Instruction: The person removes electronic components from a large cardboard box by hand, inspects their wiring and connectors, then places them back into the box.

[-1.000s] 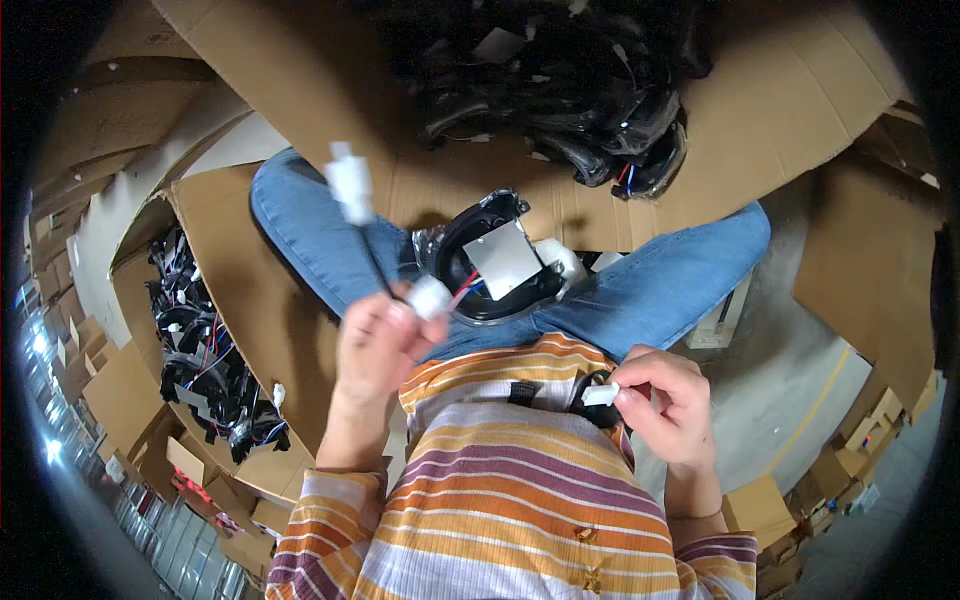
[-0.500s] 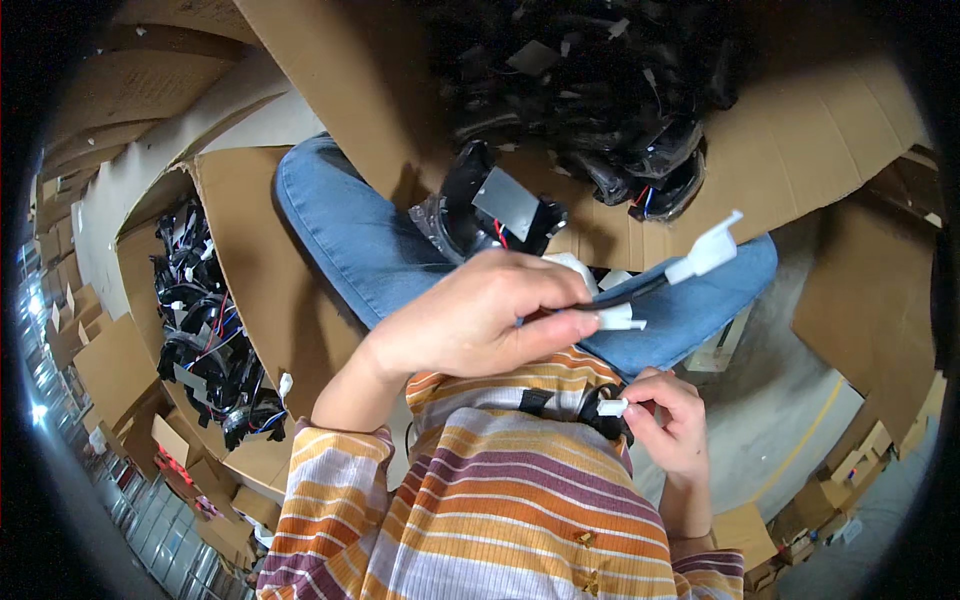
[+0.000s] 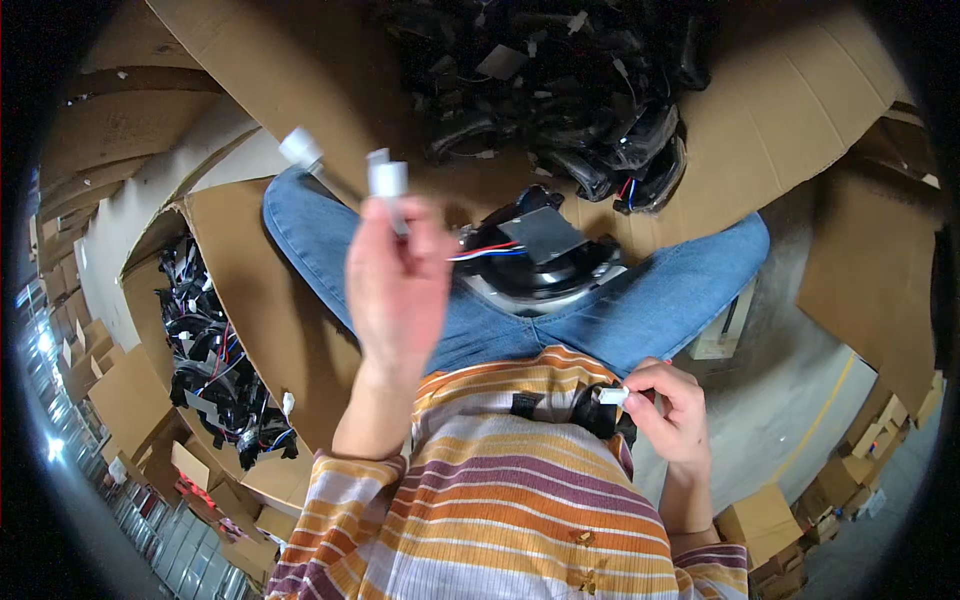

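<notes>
My left hand (image 3: 400, 285) is raised over my left thigh, its fingers pinching a white plug connector (image 3: 388, 178), with a dark lead just below it. A second white connector (image 3: 302, 150) sticks out to the left, blurred by motion. Between my thighs rests a black curved part (image 3: 510, 285) with a grey square plate on top. Red, white and blue wires (image 3: 488, 250) run from it toward my left hand. Close to my waist, my right hand (image 3: 668, 412) is closed on a small white connector (image 3: 613, 396), beside a black item (image 3: 594, 412) at my waist.
Ahead stands a large open carton (image 3: 790, 120) holding a heap of black parts (image 3: 560, 90). To my left, another carton (image 3: 265, 300) contains black parts with coloured wires (image 3: 215, 350). More cardboard boxes (image 3: 870, 260) stand at the right.
My left hand has swung left and away from me, carrying the white connectors. The black part lies lower in my lap, its plate and wires plainer. My right hand has barely moved.
</notes>
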Demonstrator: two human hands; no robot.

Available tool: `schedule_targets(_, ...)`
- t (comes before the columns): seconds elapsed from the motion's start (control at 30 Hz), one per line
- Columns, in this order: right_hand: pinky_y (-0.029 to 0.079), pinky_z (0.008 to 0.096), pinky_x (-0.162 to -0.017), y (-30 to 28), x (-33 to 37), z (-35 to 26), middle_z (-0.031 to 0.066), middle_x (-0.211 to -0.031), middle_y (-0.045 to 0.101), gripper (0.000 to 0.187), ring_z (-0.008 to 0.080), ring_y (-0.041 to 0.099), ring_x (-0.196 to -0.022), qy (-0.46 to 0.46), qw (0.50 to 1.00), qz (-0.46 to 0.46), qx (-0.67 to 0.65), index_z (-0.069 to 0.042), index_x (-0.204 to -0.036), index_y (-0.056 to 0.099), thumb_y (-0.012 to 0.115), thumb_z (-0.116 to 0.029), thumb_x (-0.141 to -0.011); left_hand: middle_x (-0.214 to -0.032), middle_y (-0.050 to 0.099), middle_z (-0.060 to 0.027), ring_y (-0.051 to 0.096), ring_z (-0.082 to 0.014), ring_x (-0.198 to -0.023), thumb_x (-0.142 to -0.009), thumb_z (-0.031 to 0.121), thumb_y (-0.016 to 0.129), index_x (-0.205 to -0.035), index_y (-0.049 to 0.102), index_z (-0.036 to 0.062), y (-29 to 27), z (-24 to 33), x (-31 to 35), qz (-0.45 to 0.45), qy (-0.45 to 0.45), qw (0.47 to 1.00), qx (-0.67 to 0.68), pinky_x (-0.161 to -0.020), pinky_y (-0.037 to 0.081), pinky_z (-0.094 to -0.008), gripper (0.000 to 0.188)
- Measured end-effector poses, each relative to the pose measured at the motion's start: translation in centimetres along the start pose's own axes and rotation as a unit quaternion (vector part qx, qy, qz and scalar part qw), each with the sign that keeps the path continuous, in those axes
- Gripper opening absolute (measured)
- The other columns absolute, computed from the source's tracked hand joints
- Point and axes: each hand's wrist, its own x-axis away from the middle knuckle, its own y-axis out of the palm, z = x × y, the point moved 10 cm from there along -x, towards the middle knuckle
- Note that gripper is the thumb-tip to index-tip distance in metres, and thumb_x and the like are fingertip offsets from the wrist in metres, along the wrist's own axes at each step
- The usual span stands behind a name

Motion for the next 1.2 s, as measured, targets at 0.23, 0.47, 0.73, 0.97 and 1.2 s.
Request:
schedule_targets(0.23, 0.036, 0.0205, -0.046, 1.8, -1.2, -0.8, 0.0058, -0.065, 0.052, 0.006, 0.0104, 0.048, -0.052, -0.010, 0.999, -0.032, -0.017, 0.002, -0.076, 0.054, 0.054, 0.003, -0.070, -0.067, 0.049, -0.0022, 0.041, -0.0097, -0.058, -0.086, 0.025, 0.044, -0.087, 0.050, 0.0028, -10.1, 10.1, 1.0, 0.074, 0.172, 0.982, 0.030, -0.059, 0.034, -0.0229, 0.023)
schedule_targets(0.47, 0.036, 0.0205, -0.046, 2.9, -1.6, -0.6, 0.0061, -0.066, 0.052, 0.006, 0.0101, 0.047, -0.052, -0.003, 0.999, -0.042, -0.006, 0.002, -0.076, 0.054, 0.055, 0.002, -0.070, -0.070, 0.051, -0.0027, 0.046, -0.0112, -0.063, -0.087, 0.024, 0.042, -0.090, 0.049, 0.0020, -11.6, 15.8, 0.9, 0.004, 0.231, 0.972, 0.049, -0.064, 0.039, -0.0257, 0.023)
schedule_targets(0.73, 0.036, 0.0209, -0.046, 3.7, -2.1, -0.4, 0.0063, -0.068, 0.053, 0.006, 0.0104, 0.047, -0.052, 0.015, 0.999, -0.047, 0.005, 0.002, -0.076, 0.053, 0.056, 0.002, -0.071, -0.067, 0.049, 0.0010, 0.041, -0.0050, -0.058, -0.087, 0.020, 0.044, -0.092, 0.051, -0.0007, -15.5, 14.4, 6.9, 0.327, 0.228, 0.895, -0.200, -0.051, 0.033, -0.0149, 0.023)
schedule_targets(0.97, 0.036, 0.0203, -0.046, 4.4, -2.5, -0.9, 0.0061, -0.068, 0.053, 0.005, 0.0097, 0.046, -0.052, -0.001, 0.998, -0.065, 0.023, 0.002, -0.076, 0.053, 0.055, 0.001, -0.072, -0.056, 0.044, 0.0032, 0.036, -0.0024, -0.051, -0.087, 0.016, 0.041, -0.069, 0.053, 0.0026, -14.4, 11.2, 10.1, 0.162, -0.063, 0.818, -0.548, -0.045, 0.028, -0.0170, 0.025)
schedule_targets(1.2, 0.036, 0.0202, -0.046, 5.8, -2.1, -0.5, 0.0052, -0.066, 0.051, 0.004, 0.0100, 0.046, -0.051, 0.008, 0.996, -0.089, 0.026, 0.001, -0.075, 0.052, 0.055, 0.001, -0.072, -0.056, 0.051, -0.0022, 0.046, -0.0084, -0.051, -0.082, 0.011, 0.048, -0.065, 0.054, 0.0001, -12.9, 7.2, 14.6, -0.046, -0.184, 0.754, -0.629, -0.047, 0.036, -0.0231, 0.020)
